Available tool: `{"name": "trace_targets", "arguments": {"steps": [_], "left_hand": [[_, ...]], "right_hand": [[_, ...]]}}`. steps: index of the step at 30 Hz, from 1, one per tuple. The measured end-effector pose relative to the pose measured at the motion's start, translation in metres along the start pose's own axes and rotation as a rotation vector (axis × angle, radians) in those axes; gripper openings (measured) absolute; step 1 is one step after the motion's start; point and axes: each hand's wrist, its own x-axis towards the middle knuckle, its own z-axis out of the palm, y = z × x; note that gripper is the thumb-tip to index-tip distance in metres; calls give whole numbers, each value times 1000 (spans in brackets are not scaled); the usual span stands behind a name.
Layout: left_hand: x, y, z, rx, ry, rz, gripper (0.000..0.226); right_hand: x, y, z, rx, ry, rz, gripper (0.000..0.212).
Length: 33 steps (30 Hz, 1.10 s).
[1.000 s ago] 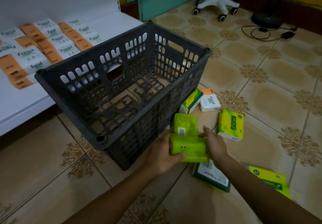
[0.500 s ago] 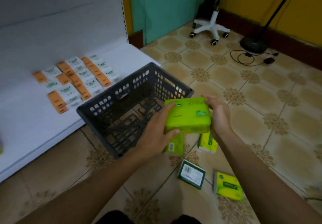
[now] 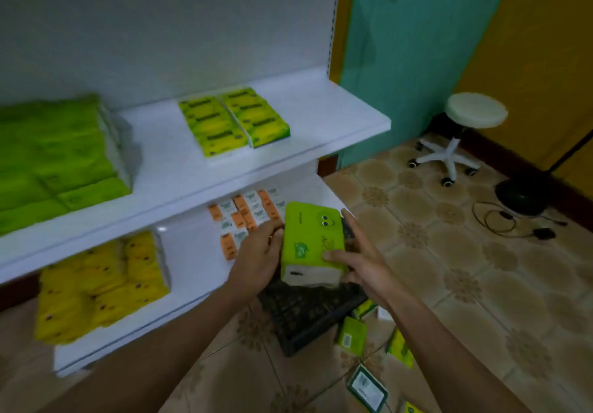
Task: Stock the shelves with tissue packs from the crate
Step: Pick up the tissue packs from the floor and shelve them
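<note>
Shelves ahead: left hand, right hand clasp pack.

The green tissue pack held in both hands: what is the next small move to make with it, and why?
Probably carry the green tissue pack up and left toward the upper shelf. Left hand and right hand grip it above the crate, and the lime-green stack of similar colour lies there with bare shelf beside it.
</note>
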Motion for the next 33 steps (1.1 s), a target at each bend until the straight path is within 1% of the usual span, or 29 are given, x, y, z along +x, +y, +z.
{"name": "trace_targets", "arguments": {"steps": [1,2,3,4,6,7,8,9,10,13,15,18,20,23,26,28,30,32,33], "left_hand": [[-4,17,-17,-75,-33,-45,23],[-9,32,-33,-152,-71,-84,32],[-12,45,-48,-189,-86,-102,47],[-16,53,-61,-169,-78,-116,66],[-22,61,-85,-37,-51,-155,111],[-25,61,-97,56,-45,-188,127],[-29,59,-110,140,-35,-222,136],[-34,55,-122,208,-24,-255,139],[-40,49,-134,263,-10,-282,140],[-62,33,-163,338,28,-381,141],[-79,20,-178,337,70,-439,141],[-106,1,-202,327,107,-520,134],[-120,-11,-222,269,120,-539,130],[-132,-28,-259,200,100,-497,126],[-130,-36,-295,242,37,-412,123],[-125,-43,-320,300,0,-345,122],[-119,-49,-338,328,-59,-260,115],[-115,-55,-353,346,-105,-193,108],[-113,-58,-359,363,-119,-177,109]], "right_hand": [[-3,-17,13,-18,-13,10,90],[-5,-32,27,-55,-21,11,90],[-6,-47,41,-89,-38,6,88],[-8,-60,55,-115,-64,2,80],[-12,-85,82,-131,-119,-11,57],[-12,-95,94,-133,-146,-15,46],[-12,-103,105,-149,-179,-18,38],[-10,-107,116,-178,-220,-16,32],[-8,-109,127,-207,-269,-9,29],[-2,-101,162,-317,-405,-12,33],[0,-90,186,-356,-464,-13,34],[-2,-73,226,-433,-535,6,33],[0,-66,251,-597,-534,-90,38],[2,-64,285,-760,-525,-262,40],[8,-71,308,-846,-516,-378,48],[9,-81,326,-816,-624,-337,63],[9,-83,341,-767,-716,-274,75],[9,-80,355,-771,-729,-261,75],[8,-79,360,-769,-711,-254,75]]}}
